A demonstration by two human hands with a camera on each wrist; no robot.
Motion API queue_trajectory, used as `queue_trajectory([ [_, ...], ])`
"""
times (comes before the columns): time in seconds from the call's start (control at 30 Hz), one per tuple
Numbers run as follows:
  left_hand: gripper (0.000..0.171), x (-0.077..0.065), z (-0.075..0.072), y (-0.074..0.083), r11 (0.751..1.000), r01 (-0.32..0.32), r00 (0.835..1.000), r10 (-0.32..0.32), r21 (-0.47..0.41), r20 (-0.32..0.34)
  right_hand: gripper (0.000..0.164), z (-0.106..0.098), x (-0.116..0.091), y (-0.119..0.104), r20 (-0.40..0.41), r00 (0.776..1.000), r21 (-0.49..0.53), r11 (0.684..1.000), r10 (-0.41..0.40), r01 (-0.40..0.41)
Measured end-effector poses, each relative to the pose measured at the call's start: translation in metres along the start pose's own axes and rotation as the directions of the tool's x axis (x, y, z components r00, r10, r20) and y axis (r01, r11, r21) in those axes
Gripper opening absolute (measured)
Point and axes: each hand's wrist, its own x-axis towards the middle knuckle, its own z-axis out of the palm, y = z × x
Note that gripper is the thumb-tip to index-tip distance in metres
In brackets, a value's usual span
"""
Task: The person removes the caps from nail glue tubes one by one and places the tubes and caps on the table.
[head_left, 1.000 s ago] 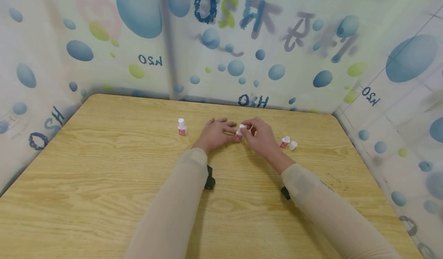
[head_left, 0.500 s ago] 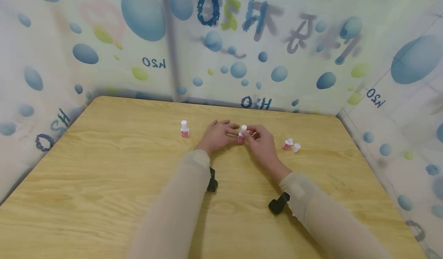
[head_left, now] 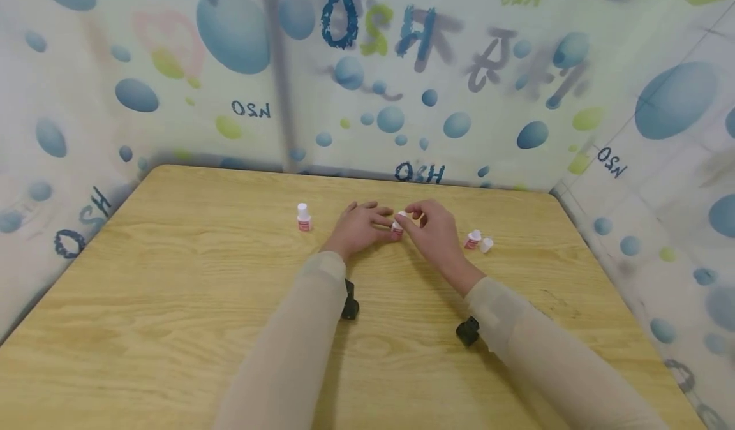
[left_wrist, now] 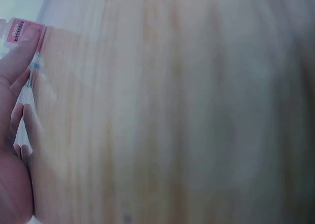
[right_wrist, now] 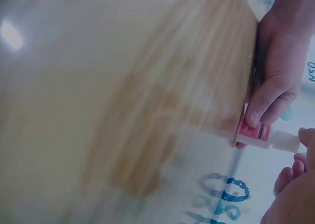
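Note:
A small white bottle with a pink-red label stands upright on the wooden table, between both hands. My left hand lies low on the table and pinches the bottle's body between thumb and finger. In the left wrist view its thumb presses on the label. My right hand has thumb and fingers at the white cap on top, hiding part of it in the head view. In the right wrist view the cap is still on the bottle's neck.
A capped bottle of the same kind stands left of the hands. On the right is another bottle with a loose white cap beside it. A printed curtain hangs behind the table's far edge.
My right hand's fingers shift about the cap: half a second ago they were lower beside it, now the thumb is up over it. The left hand keeps its hold on the bottle.

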Motion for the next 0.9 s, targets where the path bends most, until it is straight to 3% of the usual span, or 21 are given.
queue_trajectory([
  [0.23, 0.048, -0.001, 0.000, -0.001, 1.000, -0.011, 1.000, 0.011, -0.005, -0.002, 0.032, -0.002, 0.001, 0.004, 0.039, 0.997, -0.132, 0.989, -0.063, 0.068],
  [0.67, 0.049, 0.000, -0.001, -0.001, 1.000, 0.000, 1.000, 0.000, -0.007, 0.010, 0.028, -0.004, 0.002, 0.010, 0.041, 0.965, -0.217, 0.940, -0.259, 0.262],
  [0.8, 0.049, 0.000, -0.001, 0.000, 1.000, 0.008, 1.000, -0.008, -0.007, 0.006, 0.028, -0.005, 0.004, 0.011, 0.043, 0.958, -0.264, 0.921, -0.285, 0.286],
  [0.9, 0.048, 0.000, -0.001, 0.000, 1.000, 0.007, 1.000, -0.007, -0.001, 0.000, 0.027, -0.007, 0.003, 0.011, 0.042, 0.959, -0.259, 0.924, -0.279, 0.281],
])
